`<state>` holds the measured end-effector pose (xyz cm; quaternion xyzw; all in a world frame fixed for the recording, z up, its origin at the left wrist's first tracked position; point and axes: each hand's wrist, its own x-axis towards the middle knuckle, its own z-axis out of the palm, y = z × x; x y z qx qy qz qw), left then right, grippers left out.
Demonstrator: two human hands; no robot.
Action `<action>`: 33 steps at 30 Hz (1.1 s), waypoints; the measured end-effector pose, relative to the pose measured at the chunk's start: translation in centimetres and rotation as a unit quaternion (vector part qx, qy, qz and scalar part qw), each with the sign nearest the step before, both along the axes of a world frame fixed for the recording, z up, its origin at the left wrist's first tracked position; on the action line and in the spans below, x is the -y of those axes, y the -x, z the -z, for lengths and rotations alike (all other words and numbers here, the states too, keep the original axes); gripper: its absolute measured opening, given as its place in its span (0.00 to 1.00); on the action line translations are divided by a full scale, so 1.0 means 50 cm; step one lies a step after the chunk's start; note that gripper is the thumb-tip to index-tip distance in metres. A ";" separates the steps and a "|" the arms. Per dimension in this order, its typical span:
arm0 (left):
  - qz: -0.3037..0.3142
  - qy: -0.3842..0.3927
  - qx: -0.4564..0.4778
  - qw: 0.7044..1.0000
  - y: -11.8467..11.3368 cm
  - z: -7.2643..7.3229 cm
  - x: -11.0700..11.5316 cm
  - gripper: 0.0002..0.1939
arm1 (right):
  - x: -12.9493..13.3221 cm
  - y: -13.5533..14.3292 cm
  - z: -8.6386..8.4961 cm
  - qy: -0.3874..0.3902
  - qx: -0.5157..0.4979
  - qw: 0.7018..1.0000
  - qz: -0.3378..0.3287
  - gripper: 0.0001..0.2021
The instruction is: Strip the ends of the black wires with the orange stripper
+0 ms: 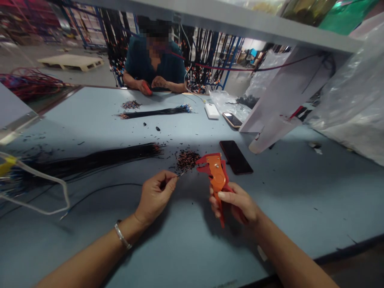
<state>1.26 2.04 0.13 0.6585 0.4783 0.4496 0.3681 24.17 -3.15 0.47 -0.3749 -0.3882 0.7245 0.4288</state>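
Observation:
Between thumb and fingers, my left hand [157, 194] pinches a thin black wire [103, 188] near one end, and a short tip pokes out toward the right. The wire trails back leftward over the table. My right hand [235, 202] is wrapped round the handles of an orange and red wire stripper [217, 174], whose jaws point up and left, apart from the wire tip. Just beyond both hands lies a pile of small dark and copper-coloured wire scraps [187, 160]. A long bundle of black wires [108, 160] stretches out on the left.
A dark phone [236, 157] lies right of the stripper. Farther back are another phone [232, 119], a white power bank [211, 111] and a second wire bundle [156, 112]. Across the table sits a person [154, 66] holding a red tool. A shelf [210, 24] runs overhead.

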 end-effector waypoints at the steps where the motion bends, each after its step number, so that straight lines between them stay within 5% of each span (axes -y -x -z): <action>1: 0.000 0.002 -0.001 1.000 0.000 0.000 0.000 0.09 | -0.001 -0.002 -0.001 -0.004 -0.004 1.000 -0.010 0.18; 14: 0.022 0.027 0.005 0.999 -0.007 -0.005 0.008 0.10 | 0.002 0.012 0.002 -0.019 0.010 0.995 -0.096 0.23; 19: 0.063 0.056 -0.004 0.996 -0.021 -0.014 0.024 0.10 | 0.010 0.016 -0.031 -0.120 0.131 0.980 -0.084 0.18; 22: 0.071 0.085 0.013 0.994 -0.027 -0.016 0.028 0.11 | 0.018 0.025 -0.047 -0.246 0.292 0.924 -0.033 0.12; 26: 0.080 0.125 0.077 0.986 -0.030 -0.012 0.026 0.11 | 0.022 0.043 -0.038 -0.395 0.458 0.795 0.042 0.16; 30: 0.090 0.139 0.129 0.978 -0.031 -0.012 0.025 0.09 | 0.013 0.055 -0.012 -0.456 0.553 0.695 0.063 0.19; 33: 0.085 0.137 0.134 0.978 -0.033 -0.014 0.026 0.10 | 0.005 0.060 -0.001 -0.480 0.578 0.656 0.071 0.20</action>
